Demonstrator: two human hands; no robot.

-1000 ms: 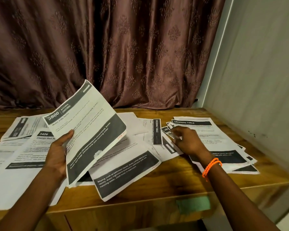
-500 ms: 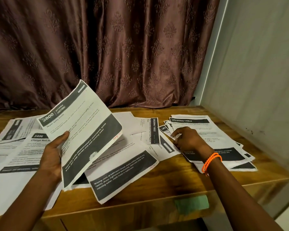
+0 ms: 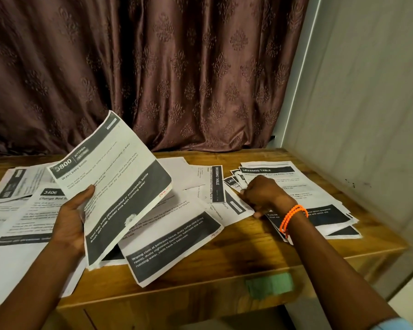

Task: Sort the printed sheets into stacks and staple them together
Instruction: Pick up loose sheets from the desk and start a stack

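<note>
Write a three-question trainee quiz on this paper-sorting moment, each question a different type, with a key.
1. True or false: the left hand holds the sheet headed "Wash baby bottle" raised off the table.
2. Multiple choice: the right hand rests on
A. the curtain
B. the small fanned sheets beside the "Dressing Table" stack
C. the green patch on the table's front edge
3. Fill in: the band on the right wrist is ____ in colour.

Key: 1 true; 2 B; 3 orange.
</note>
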